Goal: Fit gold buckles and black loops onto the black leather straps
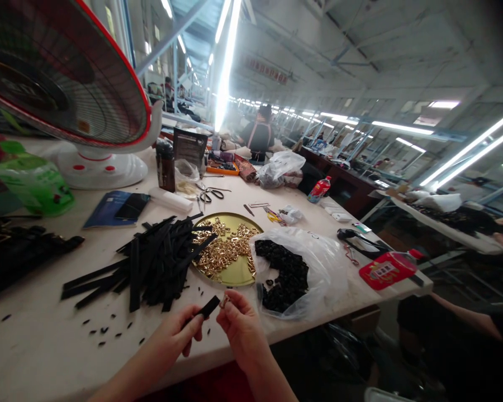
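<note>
Near the table's front edge, my left hand (187, 329) pinches a black strap (209, 307) whose free end points up and to the right. Close beside that end, the fingertips of my right hand (240, 321) close on a small gold metal clasp (224, 301); its exact shape is partly covered by my fingers. Just beyond my hands sits a round yellow tray (245, 274) full of gold metal clasps (224, 245). A heap of cut black straps (159, 262) lies to its left, some ends resting over the rim. To the right, a clear plastic bag (327, 268) holds small black pieces (283, 276).
A white fan with a red rim (146, 106) stands at the back left, near a green pouch (33, 178) and a blue booklet (104, 211). Scissors (212, 192) lie behind the tray. A red bottle (389, 269) is at the right edge. Another person (257, 134) sits further back.
</note>
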### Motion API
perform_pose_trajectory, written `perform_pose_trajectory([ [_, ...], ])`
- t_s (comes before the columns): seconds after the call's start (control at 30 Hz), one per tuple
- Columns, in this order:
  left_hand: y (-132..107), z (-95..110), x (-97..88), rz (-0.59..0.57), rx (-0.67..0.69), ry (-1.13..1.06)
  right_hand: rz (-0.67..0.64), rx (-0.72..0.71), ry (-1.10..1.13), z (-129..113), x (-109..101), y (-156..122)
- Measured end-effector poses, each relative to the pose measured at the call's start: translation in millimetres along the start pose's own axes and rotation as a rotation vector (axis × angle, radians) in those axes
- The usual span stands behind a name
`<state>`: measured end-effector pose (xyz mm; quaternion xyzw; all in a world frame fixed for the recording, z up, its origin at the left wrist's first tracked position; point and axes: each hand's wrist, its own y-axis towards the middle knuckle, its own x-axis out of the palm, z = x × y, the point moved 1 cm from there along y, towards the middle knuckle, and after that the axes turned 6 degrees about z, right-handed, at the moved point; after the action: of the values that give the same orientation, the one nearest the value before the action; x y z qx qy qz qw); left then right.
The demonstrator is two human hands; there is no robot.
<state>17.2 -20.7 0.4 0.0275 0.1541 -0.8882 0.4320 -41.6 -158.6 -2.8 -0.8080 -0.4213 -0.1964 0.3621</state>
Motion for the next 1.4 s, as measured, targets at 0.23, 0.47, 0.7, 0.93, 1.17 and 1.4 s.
perform_pose_trajectory([
  [0.23, -7.7, 1.3, 0.2, -0.059, -0.009, 0.022, -0.034, 0.121, 0.063, 10.0, -1.9, -6.0],
  [0.47, -12.0, 17.1, 1.0, 0.001, 0.151, 0.164, -0.088, -0.058, -0.235, 29.4, 0.6, -13.7],
  [0.7, -12.4, 13.9, 1.0, -0.090, 0.082, 0.044, -0.021, -0.234, -0.315, 30.0, 0.8, -10.6],
  [0.93, -20.9, 14.9, -3.9, -0.010, 0.100, 0.263, -0.057, -0.100, -0.202, 41.8, -6.7, -7.2],
  [1.17, -16.9, 10.9, 2.2, -0.045, 0.046, 0.146, -0.025, -0.191, -0.377, 28.9, -3.9, -11.6],
  [1.4, -12.0, 9.4, 9.6, -0.040, -0.039, 0.014, -0.086, -0.155, -0.389, 25.9, -4.1, -15.3],
])
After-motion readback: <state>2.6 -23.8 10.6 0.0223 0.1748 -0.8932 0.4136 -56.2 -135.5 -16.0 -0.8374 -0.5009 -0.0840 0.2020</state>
